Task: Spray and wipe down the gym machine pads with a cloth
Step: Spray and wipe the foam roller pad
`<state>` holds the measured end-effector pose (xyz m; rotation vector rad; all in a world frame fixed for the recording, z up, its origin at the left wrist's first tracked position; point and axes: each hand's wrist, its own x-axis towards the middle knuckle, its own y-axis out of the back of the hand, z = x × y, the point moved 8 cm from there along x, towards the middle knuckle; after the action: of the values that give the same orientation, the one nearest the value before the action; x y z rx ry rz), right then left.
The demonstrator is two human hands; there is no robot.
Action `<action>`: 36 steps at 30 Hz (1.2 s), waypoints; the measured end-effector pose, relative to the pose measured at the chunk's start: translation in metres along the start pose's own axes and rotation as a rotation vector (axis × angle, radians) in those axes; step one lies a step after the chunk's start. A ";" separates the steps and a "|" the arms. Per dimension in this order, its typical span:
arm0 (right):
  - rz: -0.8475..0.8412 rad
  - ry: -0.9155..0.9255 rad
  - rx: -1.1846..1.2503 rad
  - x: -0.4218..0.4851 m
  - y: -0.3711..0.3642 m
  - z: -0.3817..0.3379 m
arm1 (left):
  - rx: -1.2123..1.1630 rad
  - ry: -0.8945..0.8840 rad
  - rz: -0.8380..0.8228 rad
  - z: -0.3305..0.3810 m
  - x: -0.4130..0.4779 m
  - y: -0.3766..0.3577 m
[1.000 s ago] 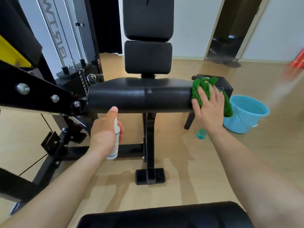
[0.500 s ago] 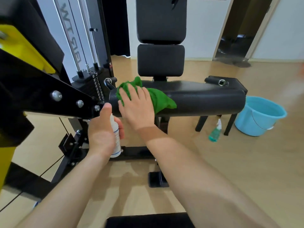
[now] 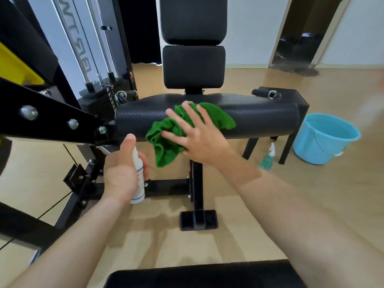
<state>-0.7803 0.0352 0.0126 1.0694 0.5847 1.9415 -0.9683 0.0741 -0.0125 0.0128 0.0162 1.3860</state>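
- The black machine frame (image 3: 52, 121) reaches in from the left of the long black pad (image 3: 259, 119) and meets that pad's left end.
- The long black pad lies level across the middle of the view, and everything below is placed from it.
- Two upright back pads stand behind the long pad's middle: a lower one (image 3: 194, 67) and an upper one (image 3: 193, 17) stacked on it.
- A blue bucket (image 3: 324, 138) sits on the wooden floor just past the pad's right end.
- The right hand (image 3: 199, 134) lies flat on the pad's front face, left of its middle. The fingers are straight and spread, pressing the cloth against the pad.
- The left hand (image 3: 120, 173) is below the pad's left end, fingers curled round the bottle and thumb on its top.
- The green cloth (image 3: 164, 148) is bunched under the right hand on the pad, with one fold hanging below the pad's lower edge.
- The white spray bottle (image 3: 139, 183) is upright in the left hand, below the pad and apart from it.
- A teal spray bottle (image 3: 268, 159) stands on the floor under the pad's right part.
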 end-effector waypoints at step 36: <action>-0.040 -2.013 1.604 -0.215 0.085 0.020 | 0.109 0.236 -0.450 0.027 -0.151 -0.060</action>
<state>-0.7358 -0.1910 -0.0169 2.8716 0.6828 -0.7585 -0.9370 -0.0850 0.0135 -0.0611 0.2762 0.9294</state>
